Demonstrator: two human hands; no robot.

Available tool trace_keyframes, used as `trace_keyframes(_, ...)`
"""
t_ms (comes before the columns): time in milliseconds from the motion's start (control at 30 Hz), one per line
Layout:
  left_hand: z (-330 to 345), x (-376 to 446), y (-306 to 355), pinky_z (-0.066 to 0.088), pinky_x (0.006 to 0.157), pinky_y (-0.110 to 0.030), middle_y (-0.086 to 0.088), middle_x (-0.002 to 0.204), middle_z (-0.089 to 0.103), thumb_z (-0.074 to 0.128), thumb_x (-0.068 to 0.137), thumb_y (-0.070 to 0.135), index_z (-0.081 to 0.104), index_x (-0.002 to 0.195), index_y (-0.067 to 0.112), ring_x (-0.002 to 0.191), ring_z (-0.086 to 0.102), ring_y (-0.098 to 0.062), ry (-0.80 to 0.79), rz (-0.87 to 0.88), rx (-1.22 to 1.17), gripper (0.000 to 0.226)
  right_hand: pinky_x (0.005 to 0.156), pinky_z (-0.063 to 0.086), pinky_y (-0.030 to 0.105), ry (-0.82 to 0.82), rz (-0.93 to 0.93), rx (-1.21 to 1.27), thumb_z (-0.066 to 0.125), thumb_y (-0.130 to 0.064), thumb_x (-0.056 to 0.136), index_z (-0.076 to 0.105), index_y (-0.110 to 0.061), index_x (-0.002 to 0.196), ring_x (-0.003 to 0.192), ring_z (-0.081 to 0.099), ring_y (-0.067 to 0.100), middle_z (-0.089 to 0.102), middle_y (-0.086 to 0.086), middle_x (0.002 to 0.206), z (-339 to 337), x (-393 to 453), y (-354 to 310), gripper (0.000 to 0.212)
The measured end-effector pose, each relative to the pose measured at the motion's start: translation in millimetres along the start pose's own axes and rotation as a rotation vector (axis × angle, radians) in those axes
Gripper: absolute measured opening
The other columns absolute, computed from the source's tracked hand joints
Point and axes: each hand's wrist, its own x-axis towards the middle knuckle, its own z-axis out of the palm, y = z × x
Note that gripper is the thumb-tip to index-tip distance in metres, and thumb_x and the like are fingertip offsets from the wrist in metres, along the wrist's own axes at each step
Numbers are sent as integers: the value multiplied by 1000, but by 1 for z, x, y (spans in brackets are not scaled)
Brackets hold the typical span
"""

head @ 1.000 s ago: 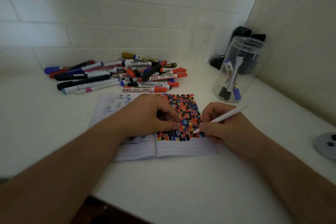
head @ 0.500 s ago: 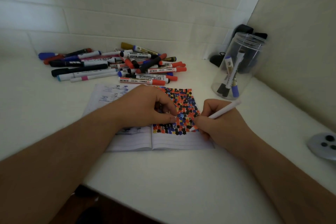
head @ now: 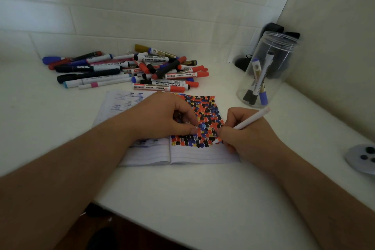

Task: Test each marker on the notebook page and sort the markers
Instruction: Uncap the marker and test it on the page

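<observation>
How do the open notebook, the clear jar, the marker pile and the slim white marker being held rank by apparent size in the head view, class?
1. Marker pile and open notebook: alike in spread, so unranked; hands also cover part of the notebook.
2. Clear jar.
3. Slim white marker in the right hand.

The notebook page [head: 205,119] is crowded with small blotches of red, black, blue and a little yellow above pale ruled lines. The marker [head: 250,118] is white with a red tip. The pile of markers [head: 140,69] shows red, blue, black, pink and gold on a white surface [head: 182,193].
</observation>
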Motion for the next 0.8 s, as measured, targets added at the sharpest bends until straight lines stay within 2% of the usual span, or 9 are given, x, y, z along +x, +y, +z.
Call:
trace_keyframes(167, 0, 0, 0, 51, 71, -17, 22, 86, 72, 81, 81, 47, 79, 95, 40, 83, 66, 5, 0, 1, 4, 16, 41, 41, 17, -17, -20, -38, 71, 5, 82, 51, -6, 61, 39, 49, 8, 52, 0, 46, 4, -1, 0, 31)
trace_keyframes(300, 0, 0, 1, 51, 70, -16, 22, 86, 72, 81, 82, 45, 79, 95, 39, 82, 66, 5, -5, 5, 5, 15, 41, 39, 17, -3, -19, -33, 69, 5, 80, 49, -9, 60, 41, 47, 9, 50, 0, 47, 3, -1, 0, 32)
trace_keyframes(467, 0, 0, 1, 53, 73, -18, 23, 86, 72, 81, 82, 48, 79, 95, 40, 84, 66, 5, -1, -1, 7, 16, 43, 46, 22, -10, 1, 1, 70, 2, 86, 53, -6, 64, 41, 55, 13, 61, 4, 49, 2, 1, -1, 29)
trace_keyframes(600, 0, 1, 0, 56, 74, -22, 21, 87, 73, 81, 82, 48, 79, 95, 40, 83, 66, 3, -5, -1, 11, 16, 41, 43, 19, -26, -18, -25, 70, 5, 84, 51, -9, 60, 40, 52, 13, 57, 4, 46, 3, 0, -1, 33)
trace_keyframes(800, -1, 0, 0, 48, 68, -11, 22, 87, 72, 80, 81, 48, 78, 96, 40, 82, 65, 5, -7, -4, 5, 17, 45, 49, 24, 24, 13, 16, 67, 4, 84, 52, -4, 64, 42, 53, 15, 59, 4, 48, 1, 3, 2, 27)
